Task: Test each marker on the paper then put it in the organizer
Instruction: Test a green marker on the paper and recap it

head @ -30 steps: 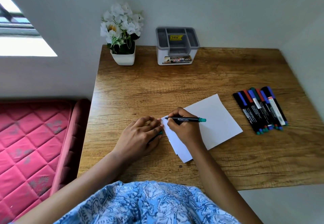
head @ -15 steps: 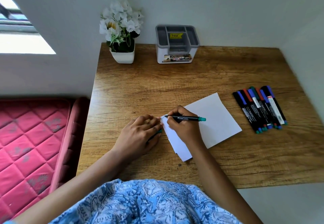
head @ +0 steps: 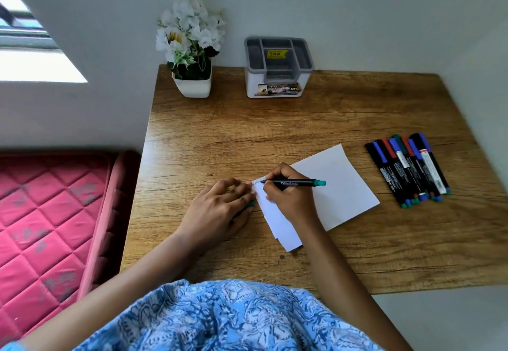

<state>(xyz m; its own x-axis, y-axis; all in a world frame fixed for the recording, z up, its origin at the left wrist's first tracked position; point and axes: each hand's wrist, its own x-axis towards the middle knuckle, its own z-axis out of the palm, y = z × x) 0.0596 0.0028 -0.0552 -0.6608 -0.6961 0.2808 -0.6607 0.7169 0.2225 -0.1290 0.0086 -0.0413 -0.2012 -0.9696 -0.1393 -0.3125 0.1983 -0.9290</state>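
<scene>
My right hand grips a black marker with a green end, its tip touching the left corner of the white paper, where faint green scribbles show. My left hand rests on the wooden desk at the paper's left edge, fingers curled over the marker's green cap. A row of several capped markers lies to the right of the paper. The grey and white organizer stands at the back of the desk against the wall, with nothing visible in its compartments.
A white pot of white flowers stands left of the organizer. A pink quilted mattress lies beside the desk on the left. A window is at upper left. White walls close in the back and right.
The marker tip has stayed at the paper's left corner, and small green marks now show there. Both hands have hardly moved.
</scene>
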